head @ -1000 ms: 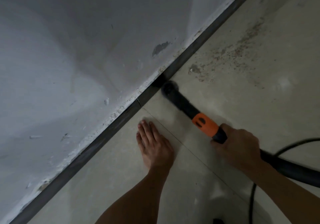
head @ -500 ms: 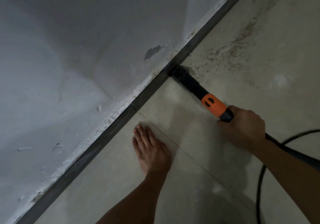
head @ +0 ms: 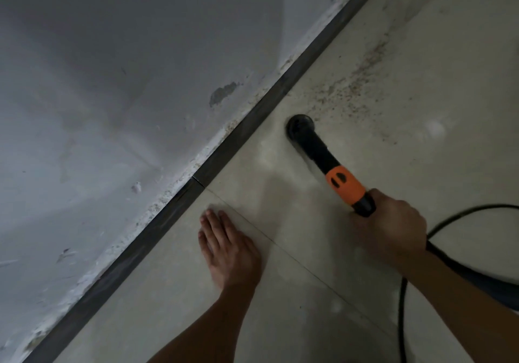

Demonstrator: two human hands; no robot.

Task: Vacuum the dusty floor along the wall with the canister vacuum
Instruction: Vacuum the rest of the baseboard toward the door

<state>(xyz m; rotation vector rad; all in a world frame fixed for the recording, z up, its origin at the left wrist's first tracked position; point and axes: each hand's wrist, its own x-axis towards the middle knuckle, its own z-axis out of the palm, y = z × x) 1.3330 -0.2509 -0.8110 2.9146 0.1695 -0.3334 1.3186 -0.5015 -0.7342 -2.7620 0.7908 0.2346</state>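
The person is down low by the wall (head: 126,82). A dark baseboard (head: 252,121) runs along the bottom of the wall, slanting from the low left up to the top right. Its upper edge is rough, with white crumbs and chips. One gray chipped spot (head: 223,93) shows on the wall just above it.

The right hand (head: 390,230) is wrapped tight around the vacuum nozzle (head: 317,149), just behind its orange band (head: 346,187). The nozzle's round black tip (head: 300,127) sits on the floor (head: 280,320), near the baseboard but not touching it. A thin strip of bare floor lies between them. The dark hose (head: 502,289) runs from behind the hand out to the right edge.

The left hand (head: 227,250) lies flat on the floor, palm down, fingers straight and close together. The fingertips point at the wall and stop short of the baseboard. A thin tile line (head: 280,246) crosses the floor beside this hand.

Brown dust (head: 345,90) is sprinkled on the floor just past the tip, spreading up and to the right along the wall. Beyond the dust the floor is wide and pale.

A black cord (head: 449,222) loops on the floor at the right, close to the right arm, then runs down to the bottom edge.
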